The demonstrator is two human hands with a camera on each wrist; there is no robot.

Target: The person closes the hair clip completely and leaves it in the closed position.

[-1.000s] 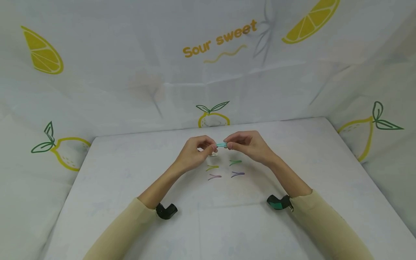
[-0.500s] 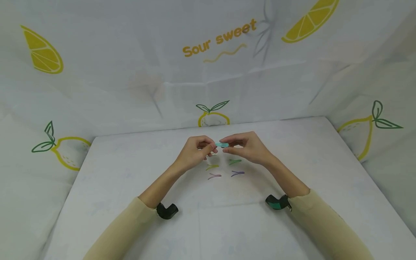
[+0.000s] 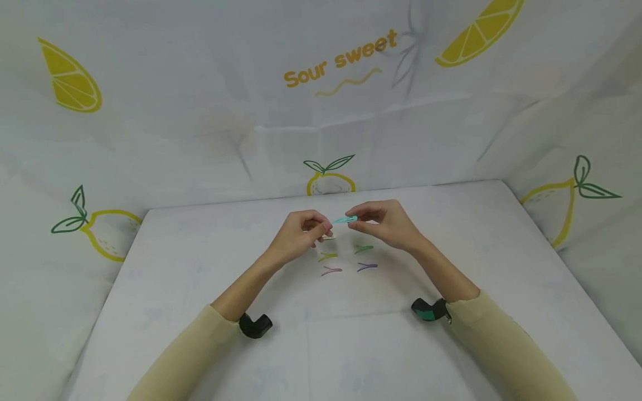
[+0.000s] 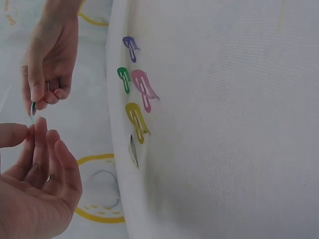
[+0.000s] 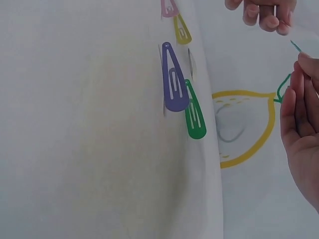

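Note:
A teal snap hair clip (image 3: 346, 219) is held up between both hands, above the far part of the table. My right hand (image 3: 383, 223) pinches its wide end between thumb and fingers. At the narrow end, the thumb and forefinger of my left hand (image 3: 299, 236) come together, partly covering the tip in the head view. Below lie several snap clips with their prongs apart: green (image 3: 363, 249), yellow (image 3: 327, 257), purple (image 3: 367, 267) and pink (image 3: 331, 271). A pale clip (image 4: 133, 151) lies behind the yellow one, partly hidden by the left hand in the head view.
A white cloth covers the table (image 3: 200, 289), and a lemon-printed sheet (image 3: 200, 111) hangs behind and at the sides. Black devices sit at both wrists, one by the left sleeve (image 3: 188, 356) and one by the right sleeve (image 3: 506, 345).
My right fingers parted around the clip's wide end half a second ago and now pinch it again, slightly higher and further right. The left hand barely moved. The clips on the table stayed put.

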